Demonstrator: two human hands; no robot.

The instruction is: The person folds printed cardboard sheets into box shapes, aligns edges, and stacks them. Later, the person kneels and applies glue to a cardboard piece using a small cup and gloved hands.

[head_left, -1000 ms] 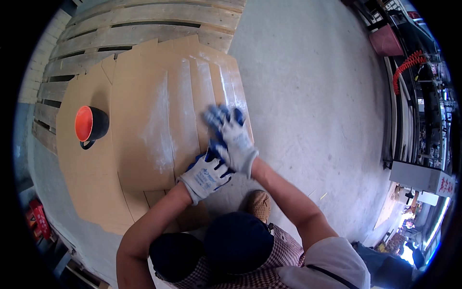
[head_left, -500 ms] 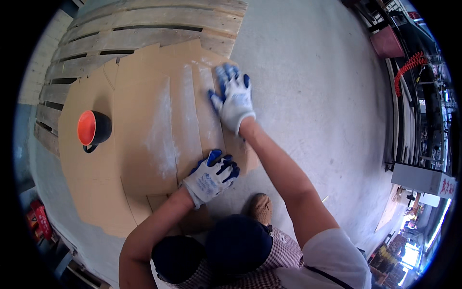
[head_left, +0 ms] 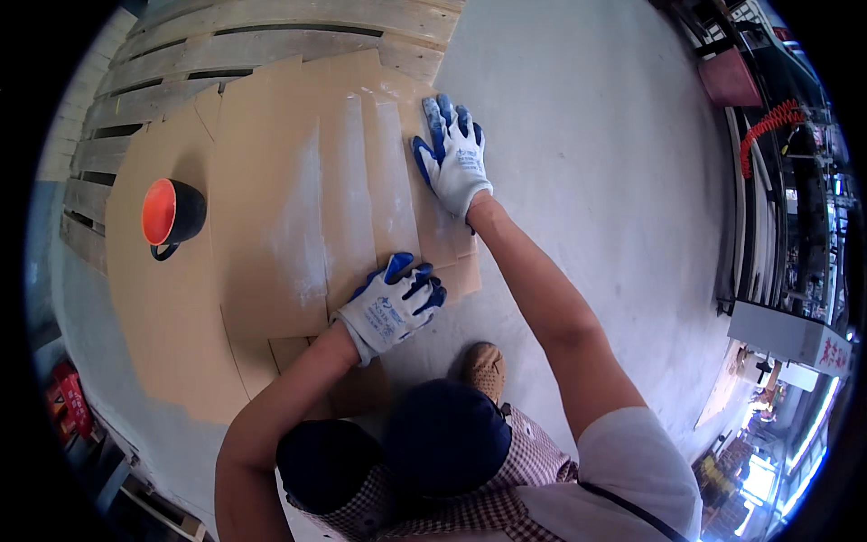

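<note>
Overlapping brown cardboard sheets (head_left: 262, 226) lie flat in front of me, with whitish smeared strips along several of them. My right hand (head_left: 456, 154), in a white glove with blue palm and fingertips, rests flat at the sheets' far right edge, fingers stretched out and thumb apart. My left hand (head_left: 388, 307), gloved the same way, presses on the near right edge of the cardboard with its fingers spread. Neither hand grips anything visible. Left of the smeared strips, a black mug (head_left: 188, 212) with an orange inside stands on the cardboard, its handle toward me.
A wooden slatted pallet (head_left: 298, 43) extends beyond the cardboard at the far left. Grey concrete floor (head_left: 578, 135) lies to the right. Along the right side are a pink bin (head_left: 730, 79), a coiled red hose (head_left: 768, 126) and a grey box (head_left: 781, 334). My brown shoe (head_left: 485, 370) is near the cardboard.
My right hand has slid rightward across the cardboard to its outer edge. My left hand stays in place on the sheets. The view has shifted slightly.
</note>
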